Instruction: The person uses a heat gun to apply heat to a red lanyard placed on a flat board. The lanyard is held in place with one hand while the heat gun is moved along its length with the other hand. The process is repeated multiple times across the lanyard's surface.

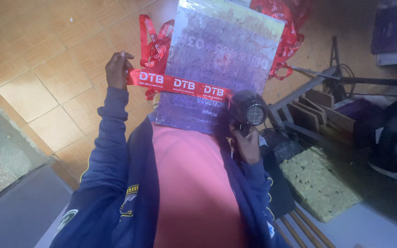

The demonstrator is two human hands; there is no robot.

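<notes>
Tiled floor (37,87); left hand (118,69) pinches glossy red ribbon (180,84).

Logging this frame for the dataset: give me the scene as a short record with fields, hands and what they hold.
left hand: pinches one end of a red ribbon, pulled taut
right hand: grips a black heat gun, nozzle facing the camera
ribbon: lies across a purple board
board: flat, on the lap, glossy
behind board: pile of red ribbons on the tiled floor
right side: yellow sponge, wooden pieces
</notes>
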